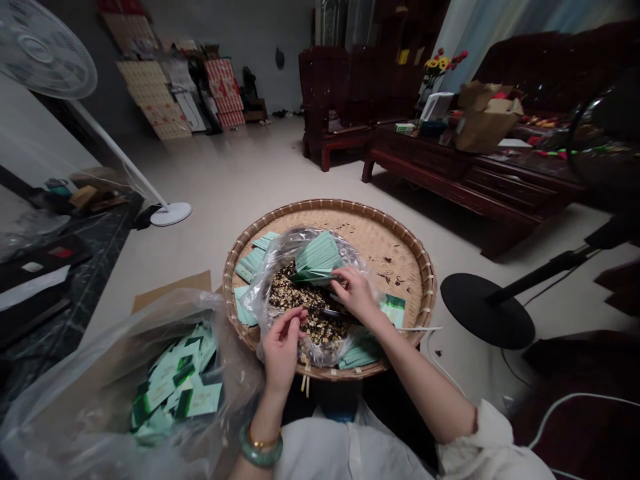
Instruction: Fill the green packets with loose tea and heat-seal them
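A round woven bamboo tray (325, 204) lies on the floor in front of me, holding a clear plastic bag (263, 300) of dried, dark and golden tea-like pieces (305, 303). A bundle of mint-green packets (319, 257) rests in the bag's mouth. More green packets (249, 263) lie on the tray. My right hand (357, 293) sits over the bag by the bundle, with a thin metal tool (333, 313) below it. My left hand (283, 350) has its fingertips pinched together above the dried pieces. Whatever they hold is too small to tell.
A large plastic bag (175, 380) of green-and-white packets sits at lower left. To the right stands a black round fan base (487, 310). A dark wooden table (425, 153) with a cardboard box stands beyond. A dark counter (75, 280) runs along the left.
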Motion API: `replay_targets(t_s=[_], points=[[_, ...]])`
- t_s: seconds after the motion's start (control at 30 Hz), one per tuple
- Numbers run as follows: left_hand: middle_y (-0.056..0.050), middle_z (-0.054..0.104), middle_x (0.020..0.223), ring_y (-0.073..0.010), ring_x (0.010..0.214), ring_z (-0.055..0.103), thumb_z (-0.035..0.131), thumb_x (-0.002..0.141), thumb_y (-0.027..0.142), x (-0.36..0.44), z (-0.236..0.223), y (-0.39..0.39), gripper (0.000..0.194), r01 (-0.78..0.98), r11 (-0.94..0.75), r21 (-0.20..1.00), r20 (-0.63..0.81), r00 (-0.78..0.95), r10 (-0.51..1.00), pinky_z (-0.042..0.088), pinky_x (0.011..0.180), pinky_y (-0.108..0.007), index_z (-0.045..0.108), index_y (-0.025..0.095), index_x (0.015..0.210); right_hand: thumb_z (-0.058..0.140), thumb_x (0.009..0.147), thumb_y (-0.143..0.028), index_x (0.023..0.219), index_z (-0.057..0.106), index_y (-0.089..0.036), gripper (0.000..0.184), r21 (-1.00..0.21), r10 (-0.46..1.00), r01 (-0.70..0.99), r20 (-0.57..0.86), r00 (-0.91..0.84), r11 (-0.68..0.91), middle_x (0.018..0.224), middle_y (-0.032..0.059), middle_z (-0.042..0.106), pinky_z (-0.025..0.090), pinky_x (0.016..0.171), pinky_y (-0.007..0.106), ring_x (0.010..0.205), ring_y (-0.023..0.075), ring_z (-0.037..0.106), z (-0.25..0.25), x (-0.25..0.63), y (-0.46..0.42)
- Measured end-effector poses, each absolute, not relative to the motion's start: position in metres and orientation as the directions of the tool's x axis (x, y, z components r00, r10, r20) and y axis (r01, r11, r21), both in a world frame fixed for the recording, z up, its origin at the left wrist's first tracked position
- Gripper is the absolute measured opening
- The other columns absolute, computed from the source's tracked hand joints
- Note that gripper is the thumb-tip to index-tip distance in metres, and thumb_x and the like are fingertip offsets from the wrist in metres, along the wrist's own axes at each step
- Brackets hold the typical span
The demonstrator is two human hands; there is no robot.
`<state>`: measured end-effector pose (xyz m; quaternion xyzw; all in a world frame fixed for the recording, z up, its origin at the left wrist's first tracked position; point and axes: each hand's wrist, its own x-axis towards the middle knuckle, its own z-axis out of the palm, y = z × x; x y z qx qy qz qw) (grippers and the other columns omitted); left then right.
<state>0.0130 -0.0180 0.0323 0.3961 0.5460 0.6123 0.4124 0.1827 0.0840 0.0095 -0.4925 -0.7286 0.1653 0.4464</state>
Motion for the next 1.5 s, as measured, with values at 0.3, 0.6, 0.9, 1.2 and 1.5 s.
replay_targets(t_s=[0.3,0.6,0.9,1.2,1.5], points=[[-0.011,0.073,0.090,-0.0188,0.077,0.069,0.064,0.074,0.031,0.014,0.032,-0.018,0.027,-0.111,-0.027,0.993,-0.011,-0.327,0.945,0.053,0.058,-0.024,0.068,0.013,0.093,0.057,0.081,-0.049,0.096,0.070,-0.023,0.033,-0.671,0.913,0.656,0.402,-0.070,0.345,0.096,0.0080,0.058,0.043,0.086,0.039,0.095,0.0232,0.053,0.028,0.173,0.096],[-0.012,0.072,0.095,-0.0215,0.084,0.069,0.065,0.073,0.034,0.015,0.032,-0.016,0.030,-0.090,-0.005,0.996,-0.020,-0.273,0.962,0.053,0.058,-0.025,0.068,0.014,0.095,0.060,0.079,-0.032,0.073,0.069,-0.021,0.015,-0.718,0.847,0.574,0.526,0.078,0.393,0.080,0.0058,0.062,0.041,0.080,0.036,0.086,0.0227,0.052,0.039,0.157,0.125],[-0.016,0.061,0.118,-0.0205,0.096,0.064,0.064,0.075,0.034,0.015,0.029,-0.014,0.053,-0.115,-0.093,0.989,0.050,-0.331,0.942,0.055,0.070,-0.028,0.050,0.018,0.123,0.058,0.078,-0.032,0.073,0.062,-0.017,0.016,-0.849,0.854,0.298,0.494,0.162,0.436,0.075,0.0040,0.063,0.044,0.061,0.027,0.067,0.0158,0.055,0.068,0.187,0.102],[-0.007,0.072,0.079,-0.0172,0.060,0.066,0.063,0.074,0.048,0.017,0.031,-0.024,0.043,-0.005,0.052,0.999,-0.051,-0.280,0.959,0.054,0.063,-0.028,0.069,0.013,0.098,0.060,0.078,-0.026,0.072,0.062,-0.019,0.009,-0.866,0.905,0.293,0.426,0.012,0.404,0.074,0.0036,0.062,0.047,0.062,0.028,0.068,0.0160,0.057,0.059,0.180,0.019],[-0.004,0.072,0.077,-0.0160,0.052,0.065,0.065,0.071,0.050,0.011,0.030,-0.024,0.042,-0.027,0.068,0.997,-0.072,-0.268,0.961,0.053,0.054,-0.026,0.070,0.014,0.092,0.057,0.081,-0.040,0.078,0.053,-0.020,0.021,-0.992,0.991,0.005,0.127,-0.039,0.128,0.065,-0.0026,0.052,0.044,0.048,0.021,0.053,0.0100,0.050,0.044,0.184,0.010]])
